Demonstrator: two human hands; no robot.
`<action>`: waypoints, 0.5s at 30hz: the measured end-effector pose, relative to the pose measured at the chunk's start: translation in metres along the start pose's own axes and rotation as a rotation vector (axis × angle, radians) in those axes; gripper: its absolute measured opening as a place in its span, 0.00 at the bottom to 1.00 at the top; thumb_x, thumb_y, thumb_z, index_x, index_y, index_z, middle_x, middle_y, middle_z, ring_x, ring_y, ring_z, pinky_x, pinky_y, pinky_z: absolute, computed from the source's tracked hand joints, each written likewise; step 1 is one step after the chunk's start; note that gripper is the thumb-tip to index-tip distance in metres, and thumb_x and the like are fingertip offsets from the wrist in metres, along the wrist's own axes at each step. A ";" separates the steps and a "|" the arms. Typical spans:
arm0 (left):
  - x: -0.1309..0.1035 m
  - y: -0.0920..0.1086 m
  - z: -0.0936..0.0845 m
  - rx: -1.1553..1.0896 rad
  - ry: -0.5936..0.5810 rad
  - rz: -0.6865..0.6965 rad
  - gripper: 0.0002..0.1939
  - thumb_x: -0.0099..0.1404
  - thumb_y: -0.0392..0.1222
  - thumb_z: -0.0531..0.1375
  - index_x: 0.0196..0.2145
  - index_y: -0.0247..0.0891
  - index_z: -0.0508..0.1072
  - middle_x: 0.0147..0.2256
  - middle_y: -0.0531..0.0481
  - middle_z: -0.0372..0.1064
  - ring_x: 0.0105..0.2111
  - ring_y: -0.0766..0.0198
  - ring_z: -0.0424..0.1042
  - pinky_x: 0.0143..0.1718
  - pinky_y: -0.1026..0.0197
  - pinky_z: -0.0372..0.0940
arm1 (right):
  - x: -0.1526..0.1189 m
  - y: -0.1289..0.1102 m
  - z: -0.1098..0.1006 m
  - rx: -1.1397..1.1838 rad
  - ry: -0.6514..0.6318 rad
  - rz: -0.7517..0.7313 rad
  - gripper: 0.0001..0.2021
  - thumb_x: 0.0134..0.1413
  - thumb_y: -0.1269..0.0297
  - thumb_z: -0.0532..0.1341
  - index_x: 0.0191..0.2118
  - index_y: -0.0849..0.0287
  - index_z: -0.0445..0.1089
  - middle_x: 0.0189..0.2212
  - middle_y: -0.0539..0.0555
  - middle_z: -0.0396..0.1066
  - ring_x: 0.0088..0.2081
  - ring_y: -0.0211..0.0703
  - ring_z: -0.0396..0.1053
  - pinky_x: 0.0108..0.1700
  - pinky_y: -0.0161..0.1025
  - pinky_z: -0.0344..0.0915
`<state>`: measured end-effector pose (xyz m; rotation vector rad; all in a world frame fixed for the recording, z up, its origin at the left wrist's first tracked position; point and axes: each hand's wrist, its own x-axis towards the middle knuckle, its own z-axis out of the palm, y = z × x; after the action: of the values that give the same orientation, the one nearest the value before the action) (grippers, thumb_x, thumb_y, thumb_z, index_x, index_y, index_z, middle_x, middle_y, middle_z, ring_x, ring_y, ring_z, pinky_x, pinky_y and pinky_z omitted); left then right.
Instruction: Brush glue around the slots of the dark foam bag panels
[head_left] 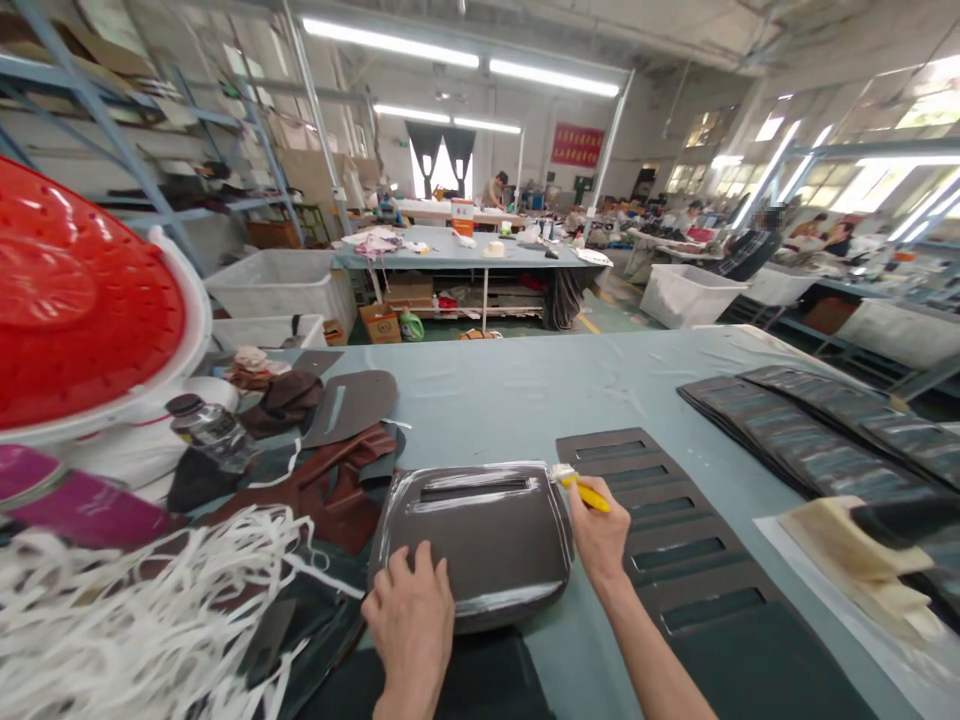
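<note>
Flat on a dark grey panel point(487, 540) lies my left hand point(414, 610), its fingers spread near the panel's lower left. The panel has rounded corners and a narrow slot near its top, and shiny wet-looking streaks run along its edges. At its upper right corner, my right hand point(600, 525) grips a brush with a yellow handle point(594, 496). White stuff coats the brush's bristles, which are at the panel's edge. Just right of that hand is a long dark sheet with several slots point(679, 535).
White strips point(150, 620) are heaped at the left, near brown leather scraps point(337, 480) and a plastic bottle point(214, 430). A red basin point(82, 300) stands beyond them. Stacked dark panels point(810, 420) and a cream block point(855, 560) lie at the right. People work in the background.
</note>
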<state>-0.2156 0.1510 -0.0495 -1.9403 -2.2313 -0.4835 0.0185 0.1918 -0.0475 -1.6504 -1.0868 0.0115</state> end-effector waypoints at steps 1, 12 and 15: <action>0.003 0.008 -0.001 -0.054 -0.017 0.006 0.17 0.67 0.43 0.46 0.46 0.38 0.70 0.45 0.40 0.65 0.42 0.50 0.65 0.39 0.49 0.59 | 0.000 0.008 -0.006 0.009 -0.013 0.012 0.13 0.54 0.55 0.56 0.38 0.57 0.73 0.28 0.53 0.74 0.27 0.42 0.71 0.32 0.34 0.63; 0.032 0.128 0.038 -1.179 -0.478 -0.115 0.23 0.55 0.54 0.60 0.41 0.33 0.70 0.42 0.40 0.71 0.38 0.58 0.72 0.42 0.56 0.65 | -0.033 -0.006 -0.023 0.299 -0.224 0.162 0.15 0.62 0.55 0.50 0.45 0.55 0.67 0.33 0.54 0.74 0.34 0.44 0.72 0.36 0.37 0.67; 0.040 0.124 0.032 -1.246 -0.499 -0.163 0.20 0.52 0.54 0.62 0.33 0.32 0.72 0.32 0.46 0.73 0.32 0.60 0.72 0.37 0.59 0.65 | -0.037 -0.009 -0.019 0.448 -0.281 0.218 0.14 0.63 0.54 0.49 0.44 0.56 0.65 0.32 0.53 0.72 0.33 0.42 0.71 0.35 0.35 0.67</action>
<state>-0.0969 0.2133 -0.0488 -2.5467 -2.6684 -1.9817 0.0015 0.1527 -0.0518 -1.3722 -1.0142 0.6024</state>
